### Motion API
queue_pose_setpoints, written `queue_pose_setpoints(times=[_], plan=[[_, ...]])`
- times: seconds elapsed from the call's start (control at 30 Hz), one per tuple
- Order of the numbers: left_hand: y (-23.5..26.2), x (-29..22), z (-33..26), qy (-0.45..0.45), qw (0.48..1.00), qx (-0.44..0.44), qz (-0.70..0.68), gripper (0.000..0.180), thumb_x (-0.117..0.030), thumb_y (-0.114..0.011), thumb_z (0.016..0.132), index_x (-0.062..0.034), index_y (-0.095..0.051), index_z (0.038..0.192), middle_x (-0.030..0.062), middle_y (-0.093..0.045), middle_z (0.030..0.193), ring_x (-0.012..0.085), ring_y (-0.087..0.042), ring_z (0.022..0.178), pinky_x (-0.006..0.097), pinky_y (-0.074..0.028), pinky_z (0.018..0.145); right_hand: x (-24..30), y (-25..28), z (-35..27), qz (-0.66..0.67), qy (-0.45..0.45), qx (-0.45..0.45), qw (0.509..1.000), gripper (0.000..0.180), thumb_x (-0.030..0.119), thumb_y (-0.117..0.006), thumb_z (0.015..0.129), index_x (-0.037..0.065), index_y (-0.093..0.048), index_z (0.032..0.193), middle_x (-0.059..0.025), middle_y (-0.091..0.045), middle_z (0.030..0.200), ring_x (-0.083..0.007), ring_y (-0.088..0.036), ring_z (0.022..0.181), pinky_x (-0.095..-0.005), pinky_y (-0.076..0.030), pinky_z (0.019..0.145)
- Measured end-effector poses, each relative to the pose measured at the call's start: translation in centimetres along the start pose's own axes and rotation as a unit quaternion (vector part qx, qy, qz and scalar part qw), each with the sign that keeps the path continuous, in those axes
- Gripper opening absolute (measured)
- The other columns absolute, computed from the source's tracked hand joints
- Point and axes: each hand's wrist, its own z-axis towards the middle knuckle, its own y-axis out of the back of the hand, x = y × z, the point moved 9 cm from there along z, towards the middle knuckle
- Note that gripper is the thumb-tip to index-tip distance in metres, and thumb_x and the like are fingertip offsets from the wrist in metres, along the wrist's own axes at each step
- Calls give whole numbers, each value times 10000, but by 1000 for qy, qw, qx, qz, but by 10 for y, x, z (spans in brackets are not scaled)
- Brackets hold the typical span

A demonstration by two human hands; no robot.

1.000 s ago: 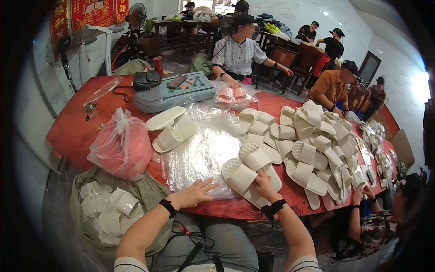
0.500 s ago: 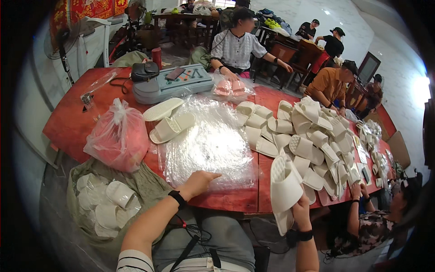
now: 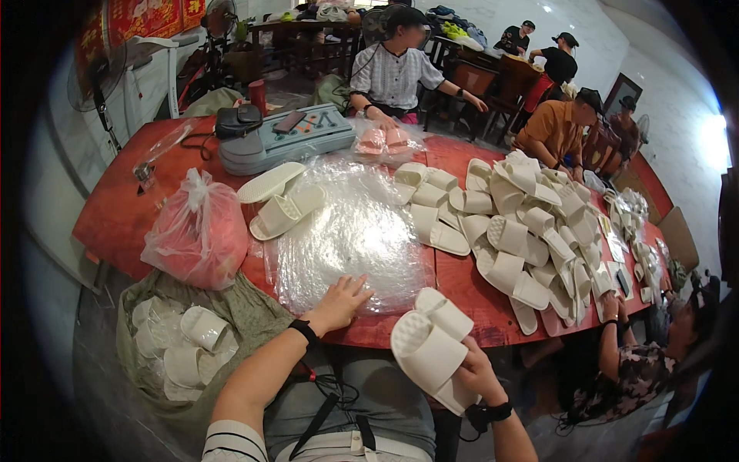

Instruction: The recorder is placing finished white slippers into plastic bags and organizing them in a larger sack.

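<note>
"Cream slippers (image 3: pixel 425 356) are showing at five o'clock in your view, your right hand (image 3: pixel 479 373) pinching them. Your left hand (image 3: pixel 339 302) is resting, fingers spread, on clear plastic (image 3: pixel 346 246) near seven."

"What's looking done?"

"Bagged slippers (image 3: pixel 183 363) are lying in your green sack (image 3: pixel 258 296) at eight. Your held pair is showing bare; loose slippers (image 3: pixel 504 233) are heaping at three, so plenty is seemingly remaining."

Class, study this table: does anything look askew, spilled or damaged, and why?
One slipper at the upper left of the plastic looks odd: it seems flipped sole-up, unlike its neighbour. No spill or damage is visible.
</note>
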Motion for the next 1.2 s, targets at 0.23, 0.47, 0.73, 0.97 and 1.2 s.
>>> queue_pose_setpoints(times=[0.23,0.47,0.73,0.97,1.2], plan=[[4,16,1,23,985,-53,-160,569,-33,-712,746,-107,-610,1301,151,-533,1419,397,-448,1240,439,-433,1047,7,-44,10,-2,62,89,994,485,-11,-613,781,79,-631,1257,-146,-519,1357,-368,-458,1247,-441,-328,1085],[10,30,-1,52,969,-46,-235,475,-41,-686,785,-75,-648,1258,183,-576,1363,385,-473,1217,421,-433,1038,14,-63,25,-15,81,128,988,501,-11,-600,757,76,-636,1249,-161,-524,1331,-364,-471,1225,-432,-347,1069],[54,36,-14,138,929,-273,-209,142,-27,-609,876,24,-683,986,222,-694,1059,372,-655,947,416,-522,838,31,-79,28,-109,71,205,970,490,-9,-613,777,95,-623,1255,-138,-494,1378,-378,-454,1209,-478,-345,1037],[77,20,-22,206,895,-297,-261,142,-52,-581,894,47,-671,944,216,-683,938,380,-635,915,439,-511,796,49,-68,49,-33,90,112,989,522,-1,-627,757,100,-624,1269,-148,-500,1366,-373,-464,1217,-443,-354,1055],[96,-63,-15,17,968,-247,-47,328,-76,-604,875,-19,-623,1198,156,-678,1119,311,-618,1121,506,-392,986,19,-68,72,-192,89,-3,977,242,-16,-612,734,1,-636,975,-196,-511,1070,-410,-489,1028,-491,-420,874]])
